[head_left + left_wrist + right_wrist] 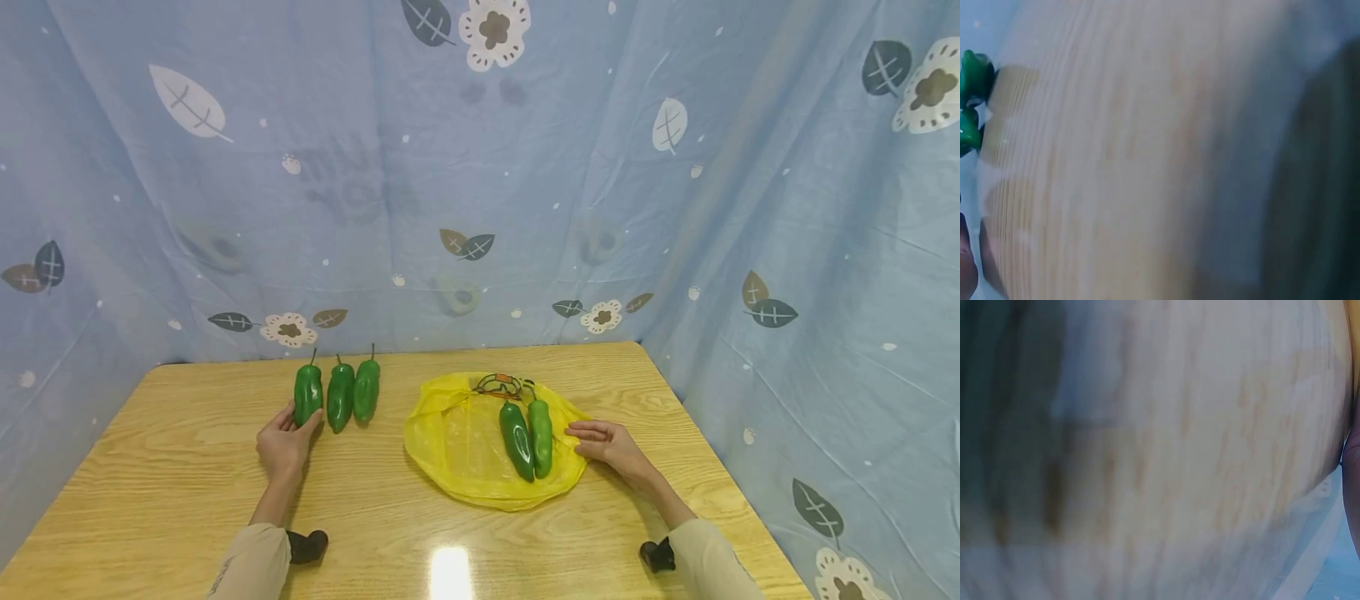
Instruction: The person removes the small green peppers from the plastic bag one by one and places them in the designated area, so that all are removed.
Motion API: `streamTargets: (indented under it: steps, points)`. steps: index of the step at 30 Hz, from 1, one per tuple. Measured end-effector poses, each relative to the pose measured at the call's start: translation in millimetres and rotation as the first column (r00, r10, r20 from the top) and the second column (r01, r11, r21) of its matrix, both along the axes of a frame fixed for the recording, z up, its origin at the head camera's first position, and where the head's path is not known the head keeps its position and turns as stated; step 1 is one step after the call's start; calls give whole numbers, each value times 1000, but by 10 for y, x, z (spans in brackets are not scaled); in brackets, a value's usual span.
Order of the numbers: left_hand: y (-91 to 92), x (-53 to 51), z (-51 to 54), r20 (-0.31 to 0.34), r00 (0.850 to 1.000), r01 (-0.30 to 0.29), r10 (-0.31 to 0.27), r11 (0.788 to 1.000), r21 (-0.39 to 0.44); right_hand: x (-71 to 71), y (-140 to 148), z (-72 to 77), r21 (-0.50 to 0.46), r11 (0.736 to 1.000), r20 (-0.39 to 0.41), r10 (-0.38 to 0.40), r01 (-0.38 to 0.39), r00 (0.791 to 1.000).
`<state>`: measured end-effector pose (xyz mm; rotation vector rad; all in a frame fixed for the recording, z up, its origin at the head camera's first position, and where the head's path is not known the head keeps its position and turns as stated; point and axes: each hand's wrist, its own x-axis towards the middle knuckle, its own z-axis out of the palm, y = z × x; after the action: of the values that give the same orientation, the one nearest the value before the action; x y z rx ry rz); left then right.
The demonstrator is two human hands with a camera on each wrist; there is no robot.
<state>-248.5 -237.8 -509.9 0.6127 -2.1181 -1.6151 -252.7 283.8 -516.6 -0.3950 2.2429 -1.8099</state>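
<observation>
Curtain [562, 167]: blue, leaf-printed. Table [375, 508]: wood-grained. Bag [430, 433]: yellow, spread on table. Right hand [613, 446]: at bag's right edge, fingers extended, slightly apart; contact unclear. Left hand [285, 448]: pinches leftmost green pepper [307, 390] between thumb and fingers. Row peppers [341, 396], two: lie just right of it. Bag peppers [516, 437], two: lie within bag's outline.

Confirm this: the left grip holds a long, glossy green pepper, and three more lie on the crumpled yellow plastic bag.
Not three: the head view shows two long green peppers on the yellow plastic bag. The left grip does hold another pepper.
</observation>
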Motion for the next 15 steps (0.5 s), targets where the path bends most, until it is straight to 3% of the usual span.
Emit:
streamTargets:
  steps: [15]
  points:
    - [42, 2, 9, 43, 999, 29, -29, 999, -13, 0, 4, -2, 8, 1000, -13, 23, -23, 1000]
